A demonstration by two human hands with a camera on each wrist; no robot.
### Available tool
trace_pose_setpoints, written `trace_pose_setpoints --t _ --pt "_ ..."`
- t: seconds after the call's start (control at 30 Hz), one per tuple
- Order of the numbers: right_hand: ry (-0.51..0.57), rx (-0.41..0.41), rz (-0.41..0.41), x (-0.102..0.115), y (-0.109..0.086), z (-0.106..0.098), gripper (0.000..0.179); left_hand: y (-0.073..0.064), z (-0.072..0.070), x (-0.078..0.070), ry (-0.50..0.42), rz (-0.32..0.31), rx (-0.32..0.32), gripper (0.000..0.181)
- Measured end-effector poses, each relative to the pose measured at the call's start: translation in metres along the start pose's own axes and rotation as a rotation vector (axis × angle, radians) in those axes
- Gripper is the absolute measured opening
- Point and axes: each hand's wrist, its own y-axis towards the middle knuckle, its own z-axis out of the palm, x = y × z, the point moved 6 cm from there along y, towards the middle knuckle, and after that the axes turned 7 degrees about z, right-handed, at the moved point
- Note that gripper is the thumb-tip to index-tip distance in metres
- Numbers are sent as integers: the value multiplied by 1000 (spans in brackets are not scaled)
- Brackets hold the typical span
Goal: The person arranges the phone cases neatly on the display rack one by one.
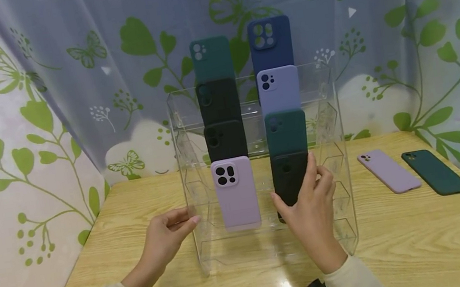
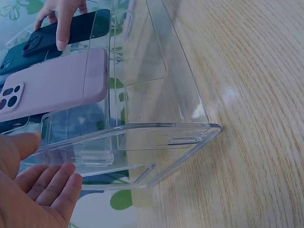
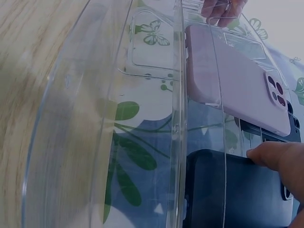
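A clear acrylic display rack (image 1: 210, 253) with stepped tiers stands on the table. My right hand (image 1: 313, 210) grips a black phone case (image 1: 291, 179) by its sides at the front of the rack's right column. The case's lower end sits behind the clear front lip in the right wrist view. My left hand (image 1: 165, 235) holds the rack's left side panel, thumb and fingers on either side of its edge. Between the hands, a light purple phone case (image 1: 240, 196) leans in the front of the left column.
Behind it in the left column stand two black cases (image 1: 225, 139) and a green case (image 1: 211, 57). The right column also holds a teal case (image 1: 286, 130), a lavender case (image 1: 280, 93) and a blue case (image 1: 281, 54). A purple case (image 1: 390, 171) and dark green case (image 1: 437, 172) lie right.
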Motion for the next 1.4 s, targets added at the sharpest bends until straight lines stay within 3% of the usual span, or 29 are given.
trace_pose_setpoints --t 0.37,0.6,0.73,1.0,1.23,1.4 --pt "-26 -12 -35 3 -3 -2 111 1 0 1 -6 3 -5 44" --pt "-24 69 38 4 -4 -6 111 2 0 1 -11 12 -14 42" --pt "36 113 47 9 -2 -17 105 3 1 2 -15 9 -16 41" --pt "235 295 105 12 6 -42 91 3 1 2 -7 2 -11 40" --pt "284 320 57 1 21 -64 87 3 0 1 -4 1 -16 41" --pt "275 281 0 -19 36 -75 85 2 0 0 -2 0 -18 41"
